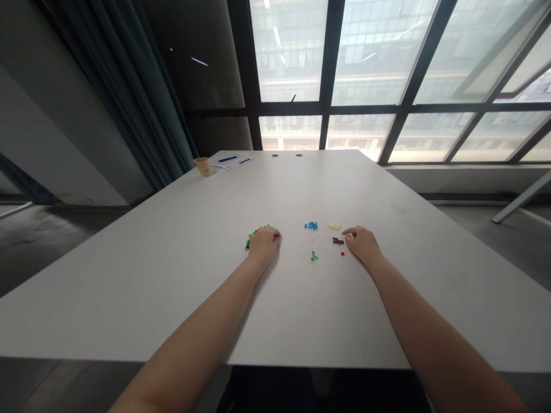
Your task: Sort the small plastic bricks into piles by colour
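Observation:
My left hand [264,244] is curled beside a pile of small mixed-colour pieces [248,244], mostly green with some dark ones, and covers part of it. Its fingers are bent together; whatever they may hold is hidden. My right hand [364,243] rests at the right with index finger and thumb slightly apart, nothing visible between them. Near its fingertips lie pale yellow pieces [334,226], dark brown pieces [338,241] and one red piece [342,253]. Blue pieces [311,226] are heaped between the hands. Closer to me sit a few green pieces [314,257], with a tiny yellow piece [313,240] above them.
All this lies on a wide white table [284,310]. At its far left stand a tan paper cup [204,167] and papers [235,163] with a blue pen [228,159]. Two dark round discs [275,155] show near the far edge, before tall windows.

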The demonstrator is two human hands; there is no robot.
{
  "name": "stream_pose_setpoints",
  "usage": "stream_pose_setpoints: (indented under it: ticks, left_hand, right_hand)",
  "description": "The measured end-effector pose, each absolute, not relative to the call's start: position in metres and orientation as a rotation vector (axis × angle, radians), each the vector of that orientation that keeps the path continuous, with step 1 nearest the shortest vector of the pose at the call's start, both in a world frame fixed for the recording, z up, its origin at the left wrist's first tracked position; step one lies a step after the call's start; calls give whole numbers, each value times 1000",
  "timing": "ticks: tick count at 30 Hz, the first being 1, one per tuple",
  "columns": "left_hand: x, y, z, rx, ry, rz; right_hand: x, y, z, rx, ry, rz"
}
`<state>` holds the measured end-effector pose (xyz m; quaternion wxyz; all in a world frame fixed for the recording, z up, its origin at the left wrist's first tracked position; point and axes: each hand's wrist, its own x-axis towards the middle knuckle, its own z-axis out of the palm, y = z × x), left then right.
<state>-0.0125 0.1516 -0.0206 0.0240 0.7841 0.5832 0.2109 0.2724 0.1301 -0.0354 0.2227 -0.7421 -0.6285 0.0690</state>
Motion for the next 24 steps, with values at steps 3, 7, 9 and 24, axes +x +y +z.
stream_pose_setpoints:
  ticks: [3,7,9,24]
  left_hand:
    - [-10,150,-21,2339,1675,765]
    - [-4,144,-19,2252,1479,883]
    - [0,140,-16,2252,1397,913]
    - [23,117,-7,1252,809,917]
  right_hand:
    - [270,127,-34,-2064,-1765,182]
    - [269,128,-34,-2071,-1778,150]
    - [269,131,-35,-2051,-1775,146]
    - [216,89,3,-1148,-1868,242]
